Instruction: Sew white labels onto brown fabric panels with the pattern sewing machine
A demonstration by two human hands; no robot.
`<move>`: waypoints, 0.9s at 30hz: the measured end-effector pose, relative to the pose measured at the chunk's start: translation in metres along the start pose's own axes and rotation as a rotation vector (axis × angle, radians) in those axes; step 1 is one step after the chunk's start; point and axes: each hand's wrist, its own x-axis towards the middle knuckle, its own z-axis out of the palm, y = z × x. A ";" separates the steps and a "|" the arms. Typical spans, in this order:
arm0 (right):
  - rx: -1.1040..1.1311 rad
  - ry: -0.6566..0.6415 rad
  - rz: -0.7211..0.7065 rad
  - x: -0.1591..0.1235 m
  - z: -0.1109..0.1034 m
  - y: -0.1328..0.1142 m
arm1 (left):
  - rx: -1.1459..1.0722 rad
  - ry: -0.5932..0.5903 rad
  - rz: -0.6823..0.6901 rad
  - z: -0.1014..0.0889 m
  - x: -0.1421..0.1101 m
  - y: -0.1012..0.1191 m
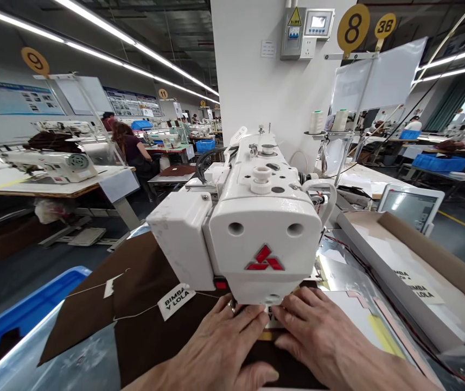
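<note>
A white industrial sewing machine (265, 228) with a red emblem stands before me, its head above brown fabric (138, 331). Under that head lies a white label (275, 321) with dark print, partly covered by my fingers. My left hand (220, 336) rests flat on the fabric, its fingertips at the label's left side. On the label's right side, my right hand (317, 320) lies flat with fingers stretched forward. Farther left on the fabric sits another label (176, 300) reading BIMBA Y LOLA, with loose white thread near it. The needle is hidden behind the machine head.
Right of the machine is a cardboard box (452, 260) holding printed labels, with a screen (409, 209) behind it. A blue bin (24, 315) stands at the left edge. Thread cones (316, 122) stand behind. A seated person (132, 149) is at another station.
</note>
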 end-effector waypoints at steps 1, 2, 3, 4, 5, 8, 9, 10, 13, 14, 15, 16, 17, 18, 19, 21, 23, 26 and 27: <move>-0.006 -0.011 -0.005 0.001 -0.001 0.000 | -0.027 0.014 -0.010 -0.001 0.001 0.001; -0.015 -0.022 -0.010 0.002 -0.002 0.000 | -0.049 0.026 -0.023 -0.003 0.002 0.003; -0.023 -0.034 -0.017 0.003 -0.002 0.000 | -0.062 0.032 -0.036 -0.003 0.003 0.004; -0.030 -0.042 -0.024 0.003 -0.003 0.000 | -0.063 0.034 -0.048 -0.004 0.003 0.004; -0.034 -0.045 -0.034 0.003 -0.003 0.001 | -0.057 0.030 -0.054 -0.004 0.003 0.004; -0.042 -0.025 -0.064 0.002 0.000 0.002 | -0.034 -0.006 -0.013 -0.002 -0.001 -0.002; -0.045 -0.012 -0.071 0.001 0.002 0.002 | -0.024 -0.016 0.010 -0.002 -0.004 -0.006; -0.048 0.004 -0.075 0.000 0.004 0.003 | -0.012 -0.030 0.035 -0.001 -0.006 -0.009; -0.053 0.055 -0.077 0.000 0.010 0.003 | 0.016 -0.067 0.093 -0.001 -0.012 -0.018; -0.054 0.071 -0.076 0.000 0.012 0.003 | 0.018 -0.073 0.100 -0.002 -0.012 -0.019; -0.054 0.090 -0.078 0.000 0.013 0.003 | 0.018 -0.075 0.100 -0.003 -0.012 -0.020; -0.055 0.103 -0.080 0.000 0.014 0.002 | 0.017 -0.078 0.096 -0.005 -0.011 -0.019; -0.055 0.119 -0.081 0.000 0.014 0.001 | 0.014 -0.085 0.088 -0.007 -0.009 -0.018; -0.058 0.140 -0.083 0.001 0.014 0.001 | 0.008 -0.095 0.081 -0.009 -0.006 -0.017; -0.063 0.157 -0.084 0.001 0.013 0.000 | -0.002 -0.106 0.072 -0.010 -0.004 -0.015; -0.077 0.167 -0.087 0.002 0.012 -0.001 | -0.026 -0.124 0.057 -0.013 0.000 -0.012; -0.091 0.154 -0.102 0.002 0.011 -0.001 | -0.039 -0.118 0.055 -0.014 0.000 -0.012; -0.108 0.138 -0.118 0.002 0.011 0.000 | -0.020 -0.109 0.087 -0.011 -0.006 -0.018; -0.114 0.143 -0.115 0.002 0.011 0.000 | -0.009 -0.117 0.098 -0.009 -0.009 -0.021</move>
